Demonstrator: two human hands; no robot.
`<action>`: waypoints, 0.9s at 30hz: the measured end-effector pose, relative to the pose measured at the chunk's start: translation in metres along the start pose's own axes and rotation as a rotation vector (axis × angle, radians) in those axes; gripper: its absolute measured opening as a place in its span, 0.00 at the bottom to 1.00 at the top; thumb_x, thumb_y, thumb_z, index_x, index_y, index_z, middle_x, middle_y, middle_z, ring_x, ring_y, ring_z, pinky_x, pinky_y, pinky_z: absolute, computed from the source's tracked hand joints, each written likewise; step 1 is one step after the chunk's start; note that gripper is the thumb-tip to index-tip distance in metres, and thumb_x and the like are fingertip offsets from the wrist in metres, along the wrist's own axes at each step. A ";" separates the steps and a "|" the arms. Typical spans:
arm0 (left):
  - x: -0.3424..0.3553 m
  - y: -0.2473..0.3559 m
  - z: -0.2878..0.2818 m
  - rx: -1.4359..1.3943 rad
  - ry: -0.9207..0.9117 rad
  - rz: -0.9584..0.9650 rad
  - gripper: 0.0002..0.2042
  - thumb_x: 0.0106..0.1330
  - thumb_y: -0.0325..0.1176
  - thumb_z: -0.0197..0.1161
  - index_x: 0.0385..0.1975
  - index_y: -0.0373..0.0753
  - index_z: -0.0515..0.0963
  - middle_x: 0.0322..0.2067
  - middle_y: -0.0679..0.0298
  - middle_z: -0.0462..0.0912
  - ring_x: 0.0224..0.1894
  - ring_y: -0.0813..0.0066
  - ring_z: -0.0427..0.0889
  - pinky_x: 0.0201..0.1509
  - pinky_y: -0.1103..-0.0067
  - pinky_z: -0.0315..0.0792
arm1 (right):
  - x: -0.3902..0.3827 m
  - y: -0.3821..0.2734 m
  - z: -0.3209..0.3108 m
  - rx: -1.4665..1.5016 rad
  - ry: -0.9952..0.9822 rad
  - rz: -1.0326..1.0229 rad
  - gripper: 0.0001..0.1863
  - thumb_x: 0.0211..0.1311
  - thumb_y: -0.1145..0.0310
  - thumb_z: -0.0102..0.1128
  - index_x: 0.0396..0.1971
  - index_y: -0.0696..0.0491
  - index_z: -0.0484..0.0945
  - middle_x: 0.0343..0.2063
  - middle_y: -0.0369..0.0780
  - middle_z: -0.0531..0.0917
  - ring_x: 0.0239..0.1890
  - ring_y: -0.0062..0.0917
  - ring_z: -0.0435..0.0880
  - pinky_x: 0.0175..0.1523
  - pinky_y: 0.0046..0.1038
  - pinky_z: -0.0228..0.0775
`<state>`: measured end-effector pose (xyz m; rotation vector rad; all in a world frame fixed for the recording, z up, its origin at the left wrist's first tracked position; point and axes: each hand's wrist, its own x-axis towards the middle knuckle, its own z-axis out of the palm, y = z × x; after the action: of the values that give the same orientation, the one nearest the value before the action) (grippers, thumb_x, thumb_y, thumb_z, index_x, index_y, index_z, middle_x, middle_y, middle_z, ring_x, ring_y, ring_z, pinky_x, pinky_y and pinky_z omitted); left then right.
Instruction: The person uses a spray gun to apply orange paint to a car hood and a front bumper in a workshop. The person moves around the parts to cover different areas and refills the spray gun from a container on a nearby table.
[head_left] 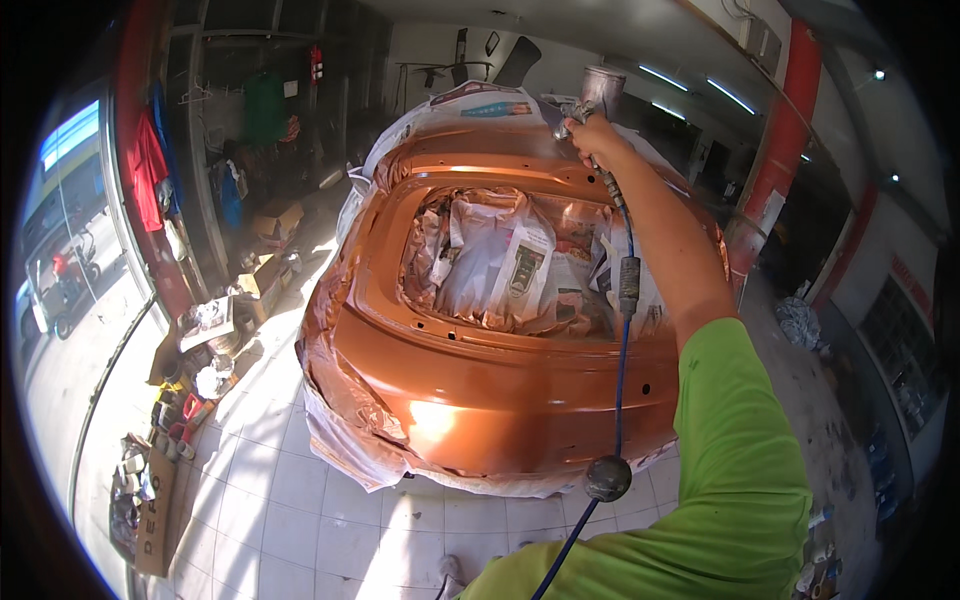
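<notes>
My right hand (590, 135) grips a spray gun (568, 122) with a silver cup (603, 90) on top, held over the upper part of an orange car body (500, 420). A blue hose (622, 390) hangs from the gun past an inline fitting (629, 283) and a dark ball (607, 478). Newspaper and plastic masking (520, 260) fill the window opening, and more masking (355, 455) skirts the body's edges. My bent right arm, in a green sleeve, spans the right side. My left hand is not in view.
Boxes and cans (250, 280) line the left side beside glass doors, where red clothing (148, 170) hangs and a street shows outside. A red pillar (775, 160) stands at right, with crumpled sheeting (795, 325) near its foot. The tiled floor (350, 530) surrounds the car.
</notes>
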<state>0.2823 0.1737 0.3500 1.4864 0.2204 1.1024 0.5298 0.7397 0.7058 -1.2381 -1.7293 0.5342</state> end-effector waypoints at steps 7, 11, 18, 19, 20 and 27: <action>-0.026 0.013 -0.008 0.032 0.078 0.031 0.16 0.61 0.32 0.75 0.45 0.27 0.85 0.24 0.50 0.84 0.19 0.64 0.81 0.22 0.71 0.70 | -0.010 -0.071 0.132 0.027 -0.035 -0.031 0.14 0.75 0.60 0.57 0.48 0.56 0.74 0.19 0.37 0.75 0.12 0.22 0.66 0.19 0.32 0.63; -0.031 0.015 -0.010 0.038 0.092 0.037 0.17 0.61 0.32 0.75 0.44 0.27 0.85 0.24 0.50 0.84 0.19 0.65 0.80 0.22 0.71 0.70 | 0.002 -0.080 0.185 0.015 0.013 -0.009 0.33 0.72 0.57 0.61 0.63 0.57 0.54 0.28 0.42 0.81 0.20 0.26 0.77 0.22 0.35 0.69; -0.024 0.019 -0.005 0.067 0.116 0.017 0.17 0.61 0.33 0.76 0.44 0.28 0.85 0.24 0.51 0.84 0.19 0.65 0.80 0.22 0.71 0.69 | -0.029 -0.080 0.171 0.169 -0.133 -0.036 0.20 0.77 0.61 0.55 0.59 0.55 0.64 0.25 0.40 0.75 0.13 0.22 0.68 0.14 0.31 0.58; -0.022 0.019 -0.004 0.074 0.117 0.013 0.17 0.60 0.33 0.76 0.44 0.28 0.85 0.24 0.51 0.84 0.19 0.66 0.80 0.22 0.71 0.69 | -0.035 -0.070 0.158 0.120 -0.126 -0.044 0.21 0.77 0.61 0.55 0.60 0.54 0.64 0.25 0.40 0.75 0.12 0.21 0.68 0.13 0.30 0.57; -0.018 0.020 -0.003 0.080 0.119 0.007 0.17 0.60 0.33 0.76 0.43 0.28 0.85 0.24 0.51 0.84 0.19 0.66 0.80 0.22 0.71 0.69 | -0.040 -0.063 0.142 0.073 -0.113 -0.052 0.22 0.77 0.62 0.55 0.62 0.53 0.63 0.25 0.40 0.76 0.12 0.21 0.68 0.12 0.30 0.57; 0.031 0.017 0.004 0.090 0.035 -0.045 0.17 0.60 0.33 0.77 0.43 0.28 0.85 0.24 0.52 0.84 0.19 0.66 0.80 0.22 0.72 0.69 | -0.025 0.055 -0.020 -0.038 0.054 -0.113 0.25 0.74 0.61 0.58 0.64 0.54 0.64 0.31 0.43 0.81 0.12 0.21 0.71 0.11 0.26 0.60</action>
<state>0.2939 0.1877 0.3799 1.5357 0.3304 1.0945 0.5770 0.7357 0.6630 -1.1627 -1.7595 0.3998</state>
